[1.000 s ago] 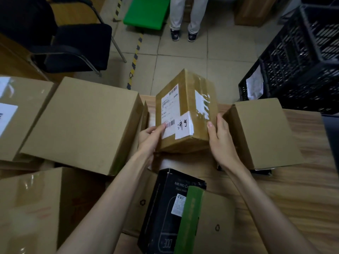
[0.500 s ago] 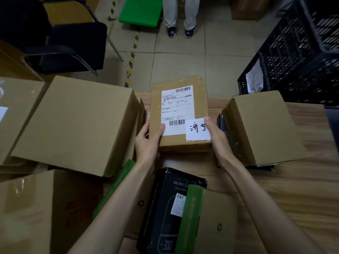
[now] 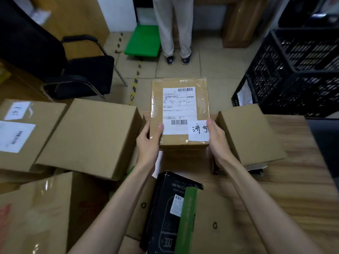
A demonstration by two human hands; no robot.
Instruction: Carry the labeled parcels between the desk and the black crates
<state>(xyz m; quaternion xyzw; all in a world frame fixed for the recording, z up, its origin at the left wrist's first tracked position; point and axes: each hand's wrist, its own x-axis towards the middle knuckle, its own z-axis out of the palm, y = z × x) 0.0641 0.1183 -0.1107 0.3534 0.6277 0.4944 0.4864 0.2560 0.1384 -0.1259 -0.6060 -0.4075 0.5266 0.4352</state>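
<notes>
Far left, at 9 o'clock: a labelled carton (image 3: 27, 132) with white stickers on its top face. Just beside it, toward centre, lies a plain brown box (image 3: 91, 136), tilted and resting over the boxes beneath. At 7 o'clock, a large taped carton (image 3: 40, 213) fills the near corner.

Left hand (image 3: 148, 143): it grips the left edge of the parcel (image 3: 179, 110). The thumb lies on the top face at the lower left corner of the shipping label (image 3: 178, 110); the fingers are curled under the parcel and cannot be seen.

The parcel sits at 12 o'clock from the hands, label face up, held level above the far edge of the surface (image 3: 293, 180). A white slip (image 3: 199, 130) with handwritten characters overlaps the lower right corner of the label.

Right hand (image 3: 218, 140): it holds the right edge of the parcel. The thumb tip presses on the white slip; the fingers wrap the side and underside, out of view.

At 6 o'clock, between the forearms, a black product box (image 3: 165, 213) lies against a green-edged carton (image 3: 207, 222).

At 3 o'clock, a brown box (image 3: 249, 136) stands just beside the right hand. At 2 o'clock, off the surface, the black crates (image 3: 297, 70) are stacked, with a white packet showing in the lower one.

At 12 o'clock, on the floor, a person's legs (image 3: 174, 28) stand beside a green cart (image 3: 143, 41). A black chair (image 3: 82, 70) stands at 10 o'clock.
</notes>
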